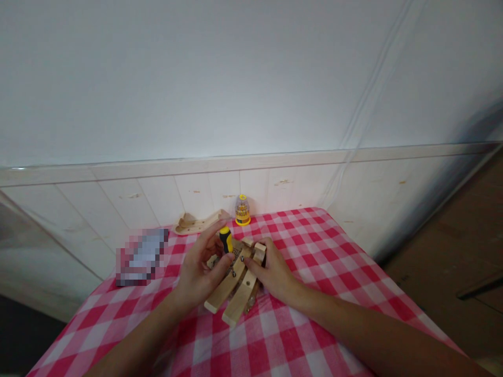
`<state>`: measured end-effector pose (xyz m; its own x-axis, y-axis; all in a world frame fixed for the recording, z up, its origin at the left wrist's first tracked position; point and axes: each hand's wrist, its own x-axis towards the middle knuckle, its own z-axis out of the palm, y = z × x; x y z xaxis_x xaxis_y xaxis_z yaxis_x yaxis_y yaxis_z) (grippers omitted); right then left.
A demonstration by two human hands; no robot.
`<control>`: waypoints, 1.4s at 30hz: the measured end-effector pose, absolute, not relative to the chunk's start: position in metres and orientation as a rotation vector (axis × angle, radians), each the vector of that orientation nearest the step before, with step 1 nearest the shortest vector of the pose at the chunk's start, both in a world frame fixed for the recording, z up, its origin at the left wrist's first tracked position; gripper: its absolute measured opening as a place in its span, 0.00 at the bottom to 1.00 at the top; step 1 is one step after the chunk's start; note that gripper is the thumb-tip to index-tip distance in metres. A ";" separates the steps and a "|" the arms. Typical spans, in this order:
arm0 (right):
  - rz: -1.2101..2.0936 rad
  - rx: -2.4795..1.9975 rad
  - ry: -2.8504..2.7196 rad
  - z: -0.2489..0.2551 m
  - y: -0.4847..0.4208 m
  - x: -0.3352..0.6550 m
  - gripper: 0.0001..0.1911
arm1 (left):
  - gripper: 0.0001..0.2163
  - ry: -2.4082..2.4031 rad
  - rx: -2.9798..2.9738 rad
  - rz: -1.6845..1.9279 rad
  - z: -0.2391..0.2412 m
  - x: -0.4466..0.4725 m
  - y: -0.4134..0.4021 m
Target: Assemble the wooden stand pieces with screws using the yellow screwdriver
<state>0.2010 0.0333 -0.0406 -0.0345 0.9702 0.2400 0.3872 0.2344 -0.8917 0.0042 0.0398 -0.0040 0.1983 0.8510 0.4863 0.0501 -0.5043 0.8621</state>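
Observation:
My left hand [204, 262] is closed around a yellow and black screwdriver [226, 239], held upright with its handle on top. Below it lies a light wooden assembly [236, 308] of long slats with metal screws [234, 274] in them. My right hand [273, 269] grips the right edge of this assembly, thumb on top near a screw and fingers partly hidden behind the wood. The screwdriver's tip is hidden, so I cannot tell whether it sits in a screw.
A curved wooden piece [196, 225] lies at the back by the wall. Beside it stands a yellow screwdriver bit set [242, 210] under a clear cover. A blurred-out flat object [143, 257] is at left on the checkered tablecloth [310, 256].

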 end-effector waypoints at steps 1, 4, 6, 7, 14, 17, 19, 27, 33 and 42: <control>0.796 -1.315 -1.589 -0.041 0.033 0.201 0.12 | 0.27 0.835 1.767 1.389 -0.005 0.003 0.041; 0.804 -1.344 -1.586 -0.040 0.034 0.201 0.13 | 0.25 0.785 1.862 1.436 -0.007 0.002 0.043; 0.806 -1.350 -1.582 -0.040 0.034 0.201 0.13 | 0.24 0.784 1.931 1.487 -0.007 0.001 0.044; 0.807 -1.350 -1.581 -0.040 0.034 0.201 0.13 | 0.24 0.792 1.958 1.522 -0.006 0.001 0.045; 0.825 -1.332 -1.578 -0.044 0.035 0.201 0.14 | 0.16 0.834 2.028 1.672 0.004 0.002 0.046; 0.820 -1.321 -1.585 -0.044 0.036 0.201 0.13 | 0.15 0.865 2.057 1.619 0.005 0.001 0.044; 0.820 -1.316 -1.590 -0.043 0.036 0.201 0.13 | 0.15 0.878 2.069 1.594 0.005 0.001 0.043; 0.794 -1.299 -1.605 -0.041 0.034 0.200 0.14 | 0.15 0.907 2.139 1.568 0.008 -0.002 0.042; 0.821 -1.312 -1.602 -0.039 0.033 0.200 0.17 | 0.16 0.906 2.266 1.521 0.012 -0.004 0.040; 0.824 -1.305 -1.611 -0.035 0.029 0.201 0.19 | 0.18 0.976 2.182 1.537 0.006 0.000 0.041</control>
<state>0.2008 0.0294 -0.0353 -0.0617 0.9731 0.2218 0.3895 0.2281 -0.8923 -0.0003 0.0412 0.0059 0.1976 0.6753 0.7106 0.3557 -0.7249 0.5900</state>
